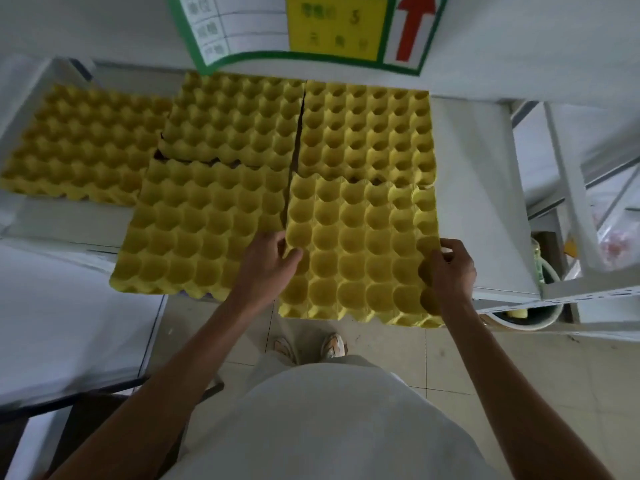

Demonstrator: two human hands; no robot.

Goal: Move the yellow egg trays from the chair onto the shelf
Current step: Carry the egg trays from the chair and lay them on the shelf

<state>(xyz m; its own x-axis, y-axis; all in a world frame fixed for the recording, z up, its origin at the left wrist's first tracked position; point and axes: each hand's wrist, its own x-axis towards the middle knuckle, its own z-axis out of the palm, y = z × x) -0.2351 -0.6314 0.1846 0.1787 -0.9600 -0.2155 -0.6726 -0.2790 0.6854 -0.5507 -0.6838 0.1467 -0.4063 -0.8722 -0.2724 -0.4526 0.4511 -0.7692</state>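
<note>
Several yellow egg trays lie on the white shelf (481,202). The near right tray (360,251) overhangs the shelf's front edge. My left hand (266,265) grips its left edge, thumb in a cup. My right hand (450,268) grips its right edge. Beside it on the left lies another near tray (201,230), also overhanging. Behind them sit two more trays, back middle (232,119) and back right (367,129). A further tray (79,143) rests at the far left of the shelf. The chair is not in view.
A poster (301,29) with a yellow panel and red arrow hangs on the wall above the shelf. A white table (69,317) stands at the lower left. Metal shelf posts (571,188) and a round bin (530,317) are at the right. My feet stand on tiled floor (519,375).
</note>
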